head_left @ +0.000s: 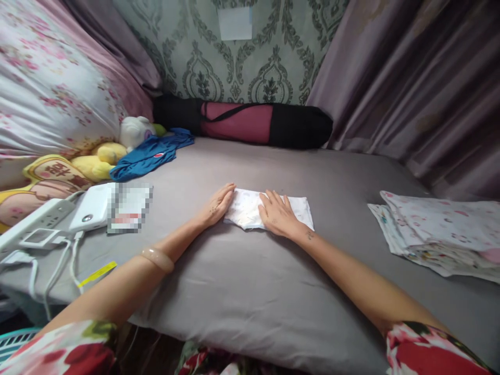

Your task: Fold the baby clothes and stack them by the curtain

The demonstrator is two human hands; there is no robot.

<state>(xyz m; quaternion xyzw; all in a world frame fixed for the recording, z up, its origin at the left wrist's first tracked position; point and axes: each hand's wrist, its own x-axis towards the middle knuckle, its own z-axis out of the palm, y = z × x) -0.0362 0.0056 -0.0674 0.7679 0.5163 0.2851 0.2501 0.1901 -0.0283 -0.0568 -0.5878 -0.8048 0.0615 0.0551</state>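
A small folded white cloth (250, 208) with a faint print lies flat on the grey sheet (234, 281), in front of me. My right hand (277, 213) rests palm down on its middle, fingers spread. At the cloth's left edge is my left hand (219, 204), on its side, with its fingers stretched out and close together, touching the edge without gripping it. A pale bangle circles the left forearm.
Folded printed cloths (441, 229) are stacked at the right. A power strip (35, 224), white device (91, 208) and cables lie left, below plush toys (97, 161) and a blue garment (152, 153). A long black and maroon bag (238, 122) lies along the wall.
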